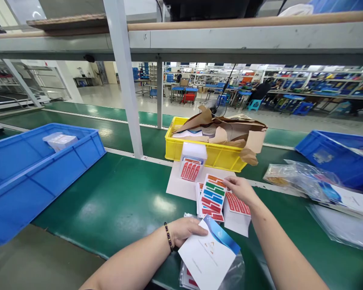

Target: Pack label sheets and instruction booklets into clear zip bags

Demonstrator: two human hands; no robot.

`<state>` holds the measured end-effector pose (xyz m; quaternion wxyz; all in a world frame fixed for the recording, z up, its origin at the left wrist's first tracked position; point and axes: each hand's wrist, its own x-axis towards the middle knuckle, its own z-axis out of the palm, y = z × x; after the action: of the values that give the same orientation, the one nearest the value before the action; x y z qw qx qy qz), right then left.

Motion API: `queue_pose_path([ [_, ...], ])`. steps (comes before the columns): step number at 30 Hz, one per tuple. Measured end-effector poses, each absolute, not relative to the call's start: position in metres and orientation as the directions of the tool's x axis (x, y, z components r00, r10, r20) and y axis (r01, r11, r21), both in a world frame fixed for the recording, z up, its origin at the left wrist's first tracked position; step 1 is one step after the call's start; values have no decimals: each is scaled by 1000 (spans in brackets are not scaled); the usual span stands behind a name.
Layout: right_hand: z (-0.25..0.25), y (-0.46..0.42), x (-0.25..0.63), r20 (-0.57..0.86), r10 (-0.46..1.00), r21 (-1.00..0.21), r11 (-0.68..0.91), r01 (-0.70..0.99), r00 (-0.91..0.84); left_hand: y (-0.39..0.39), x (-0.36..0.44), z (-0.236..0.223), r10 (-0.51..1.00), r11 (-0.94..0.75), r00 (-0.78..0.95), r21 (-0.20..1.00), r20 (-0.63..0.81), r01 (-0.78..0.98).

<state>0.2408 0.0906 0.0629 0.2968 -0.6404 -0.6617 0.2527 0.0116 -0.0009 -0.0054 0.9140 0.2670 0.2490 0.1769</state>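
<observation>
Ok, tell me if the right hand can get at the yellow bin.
Probably yes: the yellow bin is just ahead of the right hand, nothing tall between, though that hand has a sticker sheet to put down first.

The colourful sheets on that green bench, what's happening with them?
A person's right hand grips a multicoloured sheet by its upper corner. Their left hand holds a white and blue card over a clear bag. Beyond them, on the green bench, stands a yellow crate with brown paper in it.
</observation>
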Motion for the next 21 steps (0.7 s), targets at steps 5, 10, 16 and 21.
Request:
queue_pose_path([
  [5,65,61,250,94,984,-872,6,490,155,7,16,-5,630,750,637,562,-444,-350],
  [10,46,16,211,-140,990,-939,-140,316,24,9,21,-5,685,724,612,463,-396,-510],
  [16,32,-1,199,-6,998,-850,-37,525,61,2,20,-4,758,595,612,625,-227,-505],
  [21,30,9,243,380,903,-416,-24,909,198,-1,18,-1,758,578,607,679,-240,-453],
])
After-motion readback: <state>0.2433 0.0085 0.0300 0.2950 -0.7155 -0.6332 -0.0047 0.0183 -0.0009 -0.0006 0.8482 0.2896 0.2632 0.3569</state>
